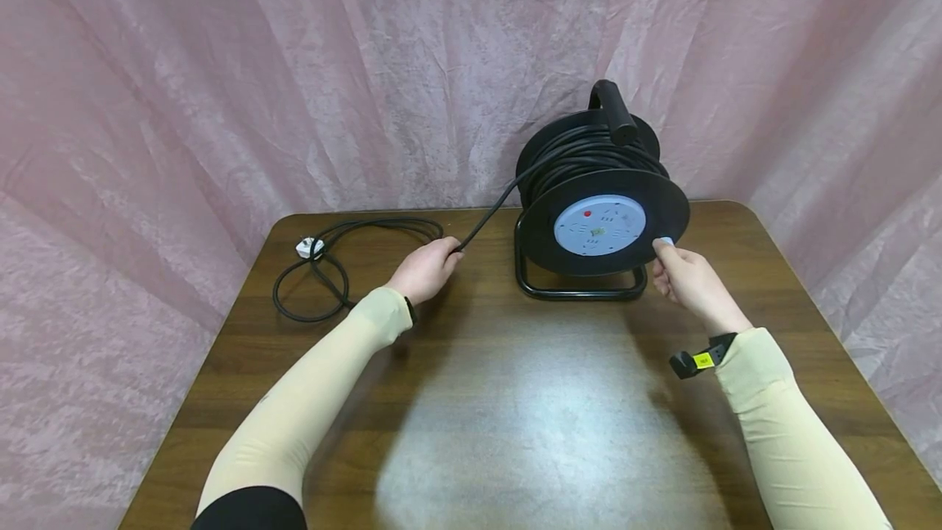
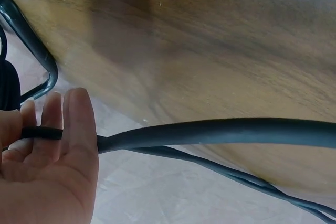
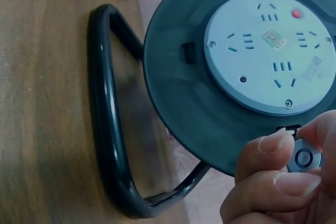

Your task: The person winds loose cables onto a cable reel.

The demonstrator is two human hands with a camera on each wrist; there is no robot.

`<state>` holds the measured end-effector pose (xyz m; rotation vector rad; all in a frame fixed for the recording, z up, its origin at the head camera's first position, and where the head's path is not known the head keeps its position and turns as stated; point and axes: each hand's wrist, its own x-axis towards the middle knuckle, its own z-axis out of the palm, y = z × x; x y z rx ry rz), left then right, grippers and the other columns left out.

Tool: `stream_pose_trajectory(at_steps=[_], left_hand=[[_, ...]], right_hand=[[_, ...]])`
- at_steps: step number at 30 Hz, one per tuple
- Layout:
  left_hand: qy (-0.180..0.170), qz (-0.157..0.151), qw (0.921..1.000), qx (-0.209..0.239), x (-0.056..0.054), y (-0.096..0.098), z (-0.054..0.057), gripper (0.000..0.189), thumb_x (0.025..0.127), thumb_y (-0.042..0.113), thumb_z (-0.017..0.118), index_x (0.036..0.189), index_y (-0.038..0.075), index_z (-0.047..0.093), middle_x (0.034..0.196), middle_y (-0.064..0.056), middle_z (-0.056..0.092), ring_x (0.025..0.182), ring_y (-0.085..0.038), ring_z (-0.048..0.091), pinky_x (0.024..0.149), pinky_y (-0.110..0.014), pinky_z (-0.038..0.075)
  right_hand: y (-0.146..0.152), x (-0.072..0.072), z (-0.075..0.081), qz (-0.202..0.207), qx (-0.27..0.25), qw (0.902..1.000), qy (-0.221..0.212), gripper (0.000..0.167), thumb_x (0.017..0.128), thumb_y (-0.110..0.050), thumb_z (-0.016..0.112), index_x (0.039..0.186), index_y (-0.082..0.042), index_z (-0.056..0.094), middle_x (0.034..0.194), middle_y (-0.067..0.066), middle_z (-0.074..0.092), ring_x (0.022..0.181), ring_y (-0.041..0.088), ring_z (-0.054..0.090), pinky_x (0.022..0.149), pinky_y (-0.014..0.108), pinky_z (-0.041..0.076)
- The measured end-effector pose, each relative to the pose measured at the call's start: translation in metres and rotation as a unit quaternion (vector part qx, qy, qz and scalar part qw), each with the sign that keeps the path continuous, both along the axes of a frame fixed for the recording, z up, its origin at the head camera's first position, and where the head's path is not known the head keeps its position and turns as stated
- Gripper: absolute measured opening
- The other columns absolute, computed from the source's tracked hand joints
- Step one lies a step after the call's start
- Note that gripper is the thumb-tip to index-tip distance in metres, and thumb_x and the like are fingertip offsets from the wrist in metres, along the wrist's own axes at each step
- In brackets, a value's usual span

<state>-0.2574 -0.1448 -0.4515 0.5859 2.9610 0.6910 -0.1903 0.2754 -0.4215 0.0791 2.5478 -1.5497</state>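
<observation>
A black cable reel (image 1: 530, 227) stands on a tubular frame at the back right of the table, cable wound on its drum. Its front disc carries a pale blue socket panel (image 3: 273, 51) with a red button. In my right hand (image 1: 686, 275), thumb and fingers pinch the small grey crank knob (image 3: 303, 157) at the disc's lower right edge. My left hand (image 1: 427, 270) grips the black cable (image 2: 220, 132) left of the reel, and the stretch from there up to the drum runs straight.
Loose cable loops (image 1: 309, 319) lie at the table's back left, with a white plug (image 1: 309, 248) among them. A pink curtain (image 1: 412, 88) hangs right behind the wooden table (image 1: 500, 399). The reel's black carrying handle (image 1: 616, 114) rises above the drum.
</observation>
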Motion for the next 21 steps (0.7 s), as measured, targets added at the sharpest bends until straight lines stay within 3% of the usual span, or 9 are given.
stream_pose_trajectory(at_steps=[12, 21], left_hand=[[0.014, 0.001, 0.9999, 0.005, -0.001, -0.001, 0.000, 0.026, 0.110, 0.023, 0.052, 0.126, 0.008, 0.064, 0.112, -0.005, 0.067, 0.098, -0.022, 0.063, 0.089, -0.044, 0.050], [0.019, -0.008, 0.9998, 0.002, 0.001, -0.001, 0.005, 0.033, 0.111, 0.024, 0.049, 0.139, 0.009, 0.057, 0.137, -0.007, 0.060, 0.122, -0.026, 0.061, 0.102, -0.045, 0.048]], right_hand=[[-0.006, 0.001, -0.011, 0.013, -0.016, 0.9998, -0.007, 0.067, 0.108, -0.057, 0.036, 0.094, 0.006, 0.051, 0.068, 0.000, 0.049, 0.060, 0.012, 0.045, 0.051, 0.028, 0.035], [-0.014, 0.002, -0.023, 0.029, 0.019, 0.9990, -0.027, 0.067, 0.108, -0.059, 0.033, 0.095, 0.004, 0.053, 0.069, 0.003, 0.053, 0.065, 0.016, 0.049, 0.059, 0.030, 0.040]])
